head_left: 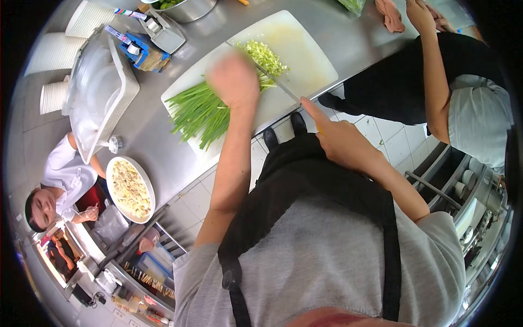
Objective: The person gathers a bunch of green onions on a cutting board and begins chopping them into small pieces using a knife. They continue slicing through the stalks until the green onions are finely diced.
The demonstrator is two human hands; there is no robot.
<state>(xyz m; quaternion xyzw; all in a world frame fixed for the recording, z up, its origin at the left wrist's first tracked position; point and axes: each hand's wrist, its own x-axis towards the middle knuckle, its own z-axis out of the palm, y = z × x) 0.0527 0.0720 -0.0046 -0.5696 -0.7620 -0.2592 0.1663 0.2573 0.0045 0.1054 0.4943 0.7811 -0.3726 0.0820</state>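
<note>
A bunch of long green chives (200,115) lies across the white cutting board (313,49). My left hand (234,79) is closed over the bunch near its cut end; its fingers are blurred. In my right hand (340,140) is a kitchen knife (283,87), gripped by its handle, with the index finger stretched along it. A bit of yellow handle shows at the palm. The blade rests at the end of the bunch, beside my left hand. Just beyond the blade sits a pile of chopped pale-green pieces (264,57).
A white oval dish of food (131,188) stands at the counter's left end, near a basket of plastic lids (111,103). Tape dispensers (144,52) and a metal pot (188,10) stand farther back. One co-worker (463,98) is at the right, another person (71,163) at the left.
</note>
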